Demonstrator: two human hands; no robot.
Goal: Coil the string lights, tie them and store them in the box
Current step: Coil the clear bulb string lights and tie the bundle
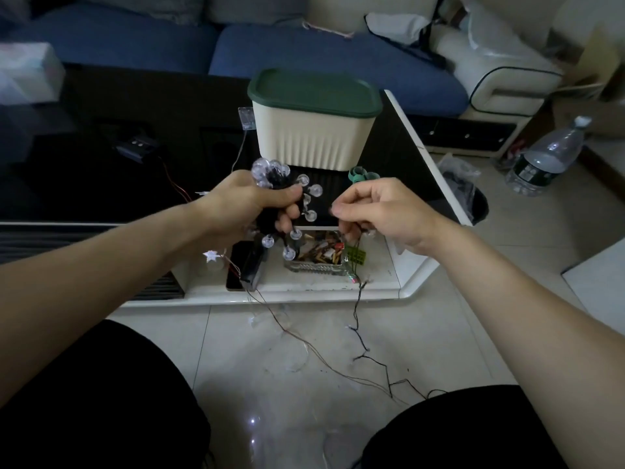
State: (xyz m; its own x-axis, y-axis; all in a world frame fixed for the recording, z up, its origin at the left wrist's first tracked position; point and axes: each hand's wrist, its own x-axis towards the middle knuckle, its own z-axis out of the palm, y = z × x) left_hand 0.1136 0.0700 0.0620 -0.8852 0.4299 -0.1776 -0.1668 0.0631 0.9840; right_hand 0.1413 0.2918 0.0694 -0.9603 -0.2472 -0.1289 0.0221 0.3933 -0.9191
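Now, coil of string lights point(285, 211): bunched in front of the box, clear globe bulbs sticking out on all sides of a dark wad of wire.
Left hand point(248, 201): clenched around the coil, thumb over the top, fingers curled under.
Right hand point(382, 208): just right of the coil, fingertips pinching the dark wire where it leaves the bundle.
Loose tail point(358, 330): drops from the right hand past the table edge, well below the box, and trails in kinks across the floor tiles.
Box point(313, 137): cream ribbed tub on the table, directly behind the hands, green lid point(313, 93) closed on top.
Green ties point(362, 174): small green loops at the box's near right corner, apparently untouched.
Second strand point(324, 357): thin coppery wire with star lights, running from the table's near edge out over the floor, not in either hand.
Glass tray point(321, 258): below the box at the table's front edge, full of small odds and ends.
Water bottle point(548, 157): on the floor well right of the box.
Step in hand: coiling, with most of the strand gathered but a good length still loose.
Next move, by judgement: drawing up slack with the right hand and laying another loop over the left-hand bundle without snagging bulbs; tying and lid removal not yet begun.
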